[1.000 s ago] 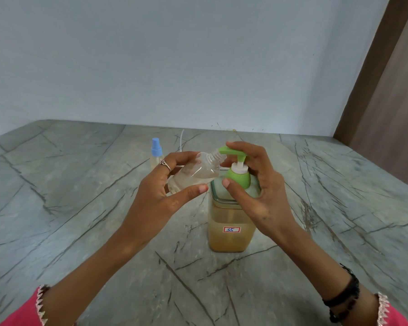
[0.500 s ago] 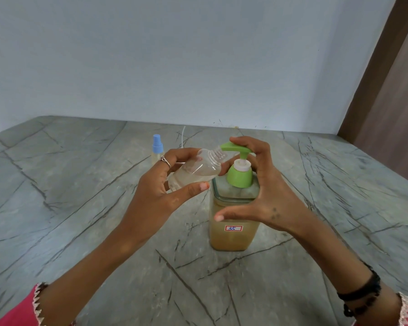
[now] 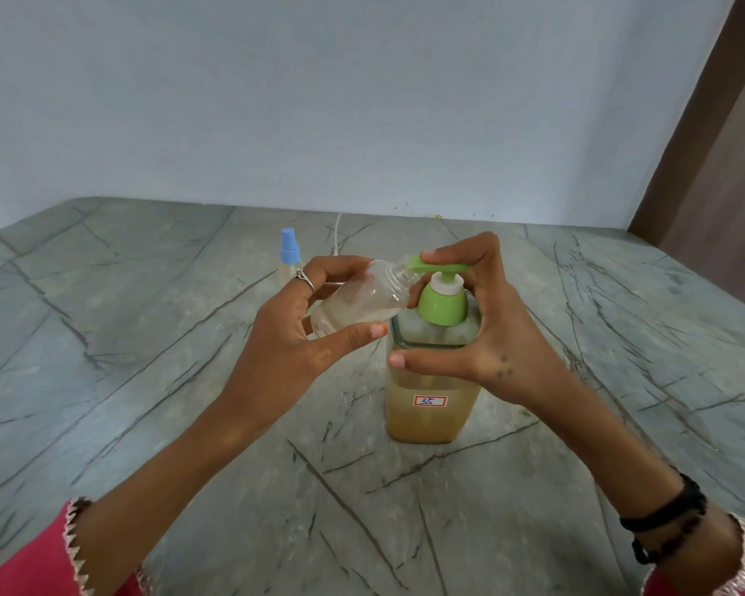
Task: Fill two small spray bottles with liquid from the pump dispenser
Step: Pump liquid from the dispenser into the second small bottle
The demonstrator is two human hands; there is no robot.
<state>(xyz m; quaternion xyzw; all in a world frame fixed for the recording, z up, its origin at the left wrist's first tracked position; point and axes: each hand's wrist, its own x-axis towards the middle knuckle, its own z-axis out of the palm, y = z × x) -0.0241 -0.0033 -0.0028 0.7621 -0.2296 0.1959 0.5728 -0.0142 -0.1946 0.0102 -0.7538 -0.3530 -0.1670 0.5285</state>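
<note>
At the pump's spout, the open bottle (image 3: 358,301) lies tilted in my left hand (image 3: 295,337), its threaded neck touching the green nozzle tip (image 3: 418,265). My left grip is closed round the bottle's body, thumb below and fingers over the top. Pale liquid already sits along its lower side, so I judge it partly filled, not full.

My right hand (image 3: 478,333) is on the dispenser (image 3: 431,380): the forefinger lies along the green pump head (image 3: 441,268), the other fingers curl behind the collar, and the thumb reaches across the jar's front, so this grip is closed on the dispenser. A second ago my thumb was up at the green collar and the head was lower; now the thumb has dropped to brace the glass and the head stands raised on its white stem. I read that as the pump let up between strokes, ready for another press. The neck must stay under the tip, or the next squirt will run down the outside.

Beyond my left hand, the second bottle (image 3: 290,260) stands upright on the tabletop (image 3: 125,337), blue cap on. Whether it holds liquid I cannot tell.
</note>
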